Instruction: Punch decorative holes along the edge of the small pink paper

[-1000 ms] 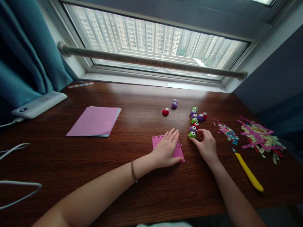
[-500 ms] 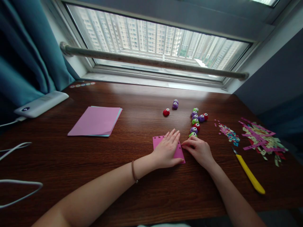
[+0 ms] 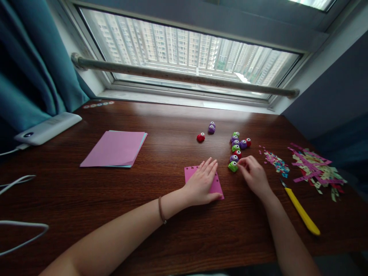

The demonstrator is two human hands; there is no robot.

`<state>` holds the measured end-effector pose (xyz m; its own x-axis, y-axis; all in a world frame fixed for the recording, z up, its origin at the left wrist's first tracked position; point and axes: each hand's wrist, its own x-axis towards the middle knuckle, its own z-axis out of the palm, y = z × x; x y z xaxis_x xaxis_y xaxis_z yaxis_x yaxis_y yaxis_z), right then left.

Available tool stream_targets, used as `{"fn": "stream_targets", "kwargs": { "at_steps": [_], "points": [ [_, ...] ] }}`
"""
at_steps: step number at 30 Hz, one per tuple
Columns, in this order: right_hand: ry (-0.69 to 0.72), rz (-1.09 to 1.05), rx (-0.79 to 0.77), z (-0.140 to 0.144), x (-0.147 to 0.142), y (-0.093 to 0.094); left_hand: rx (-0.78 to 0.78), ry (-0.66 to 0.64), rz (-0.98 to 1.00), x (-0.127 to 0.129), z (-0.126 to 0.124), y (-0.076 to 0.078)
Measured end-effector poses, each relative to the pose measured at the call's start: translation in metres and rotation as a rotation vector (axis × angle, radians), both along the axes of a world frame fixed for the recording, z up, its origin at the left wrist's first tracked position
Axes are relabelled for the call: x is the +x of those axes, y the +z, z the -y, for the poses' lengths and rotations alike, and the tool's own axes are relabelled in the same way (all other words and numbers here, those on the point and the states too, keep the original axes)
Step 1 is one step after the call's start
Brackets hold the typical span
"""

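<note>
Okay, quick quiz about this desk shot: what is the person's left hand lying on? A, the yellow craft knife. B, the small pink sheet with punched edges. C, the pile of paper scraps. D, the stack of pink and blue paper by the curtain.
B: the left hand lies flat on the small pink sheet, whose edges show punched holes, well apart from the paper stack.

**Hands at the pink sheet and the green punch**

The left hand [image 3: 202, 183] lies flat, palm down, on a small pink paper square with punched holes along its edges [image 3: 216, 188], on the dark brown wooden bench [image 3: 172, 237]. The right hand [image 3: 253, 177] has its fingers [image 3: 240, 162] touching a small green paper punch [image 3: 232, 166], the nearest of a row of green, purple and red punches [image 3: 237, 147]. A yellow-handled craft knife [image 3: 301, 212] lies to the right, near coloured paper scraps [image 3: 314, 170].
</note>
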<state>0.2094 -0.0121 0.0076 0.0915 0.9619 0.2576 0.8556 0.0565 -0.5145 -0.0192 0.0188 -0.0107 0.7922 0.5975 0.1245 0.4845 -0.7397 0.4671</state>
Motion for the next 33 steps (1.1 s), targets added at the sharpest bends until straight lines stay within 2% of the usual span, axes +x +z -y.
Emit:
{"fn": "stream_targets", "kwargs": {
  "at_steps": [3, 7, 9, 12, 20, 23, 25, 27, 29, 30, 31, 33],
  "points": [
    [-0.333, 0.023, 0.189, -0.003, 0.039, 0.004, -0.006, 0.001, -0.008, 0.0, 0.0, 0.001],
    [-0.782, 0.07, 0.264, 0.001, 0.073, 0.005, -0.003, 0.0, 0.004, 0.0, 0.0, 0.0],
    [-0.894, 0.09, 0.288, 0.003, 0.079, 0.005, -0.002, -0.001, 0.015, 0.0, 0.0, -0.001],
    [-0.925, 0.082, 0.353, 0.005, 0.078, 0.006, -0.002, -0.001, 0.027, -0.001, 0.0, -0.002],
    [-0.817, -0.059, 0.514, 0.001, 0.077, 0.004, 0.011, -0.003, 0.018, 0.0, -0.001, -0.002],
    [-0.707, -0.301, 0.496, -0.003, 0.067, 0.005, 0.015, -0.005, 0.012, 0.0, 0.0, -0.001],
    [-0.517, -0.537, 0.336, -0.003, 0.054, 0.006, 0.016, -0.006, 0.014, 0.0, 0.0, -0.001],
    [-0.241, -0.692, 0.024, -0.002, 0.038, 0.009, 0.013, -0.005, 0.018, 0.0, 0.0, -0.001],
    [0.003, -0.717, -0.283, -0.001, 0.023, 0.009, 0.011, -0.005, 0.018, 0.0, 0.0, -0.001],
    [0.087, -0.692, -0.371, 0.0, 0.018, 0.009, 0.011, -0.005, 0.017, 0.0, 0.0, -0.001],
    [0.145, -0.652, -0.409, 0.0, 0.013, 0.008, 0.012, -0.004, 0.017, 0.0, 0.0, -0.001],
    [0.181, -0.557, -0.379, -0.002, 0.006, 0.005, 0.017, -0.005, 0.021, 0.0, -0.001, -0.002]
  ]
}}
